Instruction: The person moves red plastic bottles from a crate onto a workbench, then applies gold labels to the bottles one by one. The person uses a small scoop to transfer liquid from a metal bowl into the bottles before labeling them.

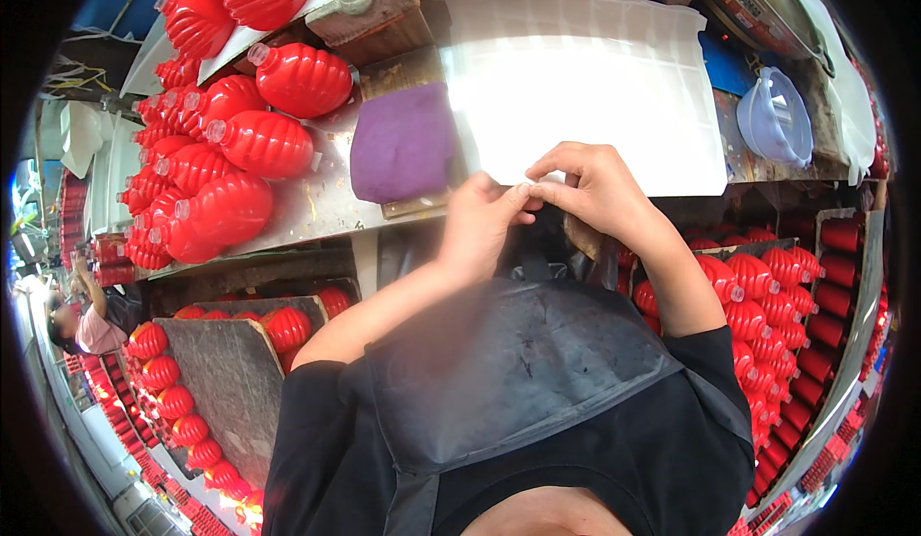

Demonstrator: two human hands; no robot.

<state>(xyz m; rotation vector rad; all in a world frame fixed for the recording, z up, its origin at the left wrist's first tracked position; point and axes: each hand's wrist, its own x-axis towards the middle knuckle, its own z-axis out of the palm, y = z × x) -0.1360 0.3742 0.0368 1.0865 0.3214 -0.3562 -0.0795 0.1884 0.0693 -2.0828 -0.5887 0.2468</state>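
Observation:
My left hand [483,212] and my right hand [597,186] meet at the fingertips, just over the near edge of a bright white sheet [585,85]. Thumbs and forefingers of both are pinched together. Whatever sits between them is too small to name. Left of the sheet lies a folded purple cloth [403,143] on a wooden board [414,205], close to my left hand. Several red ribbed, bottle-shaped pieces with clear necks, one of them a red bottle-shaped piece [264,143], are heaped on the bench further left.
Boards bearing rows of red pieces stand below the bench on both sides, including a grey board [225,373] at left. A pale blue basin [775,119] and a large metal pan [763,4] are at the right. A person [91,315] is at the far left.

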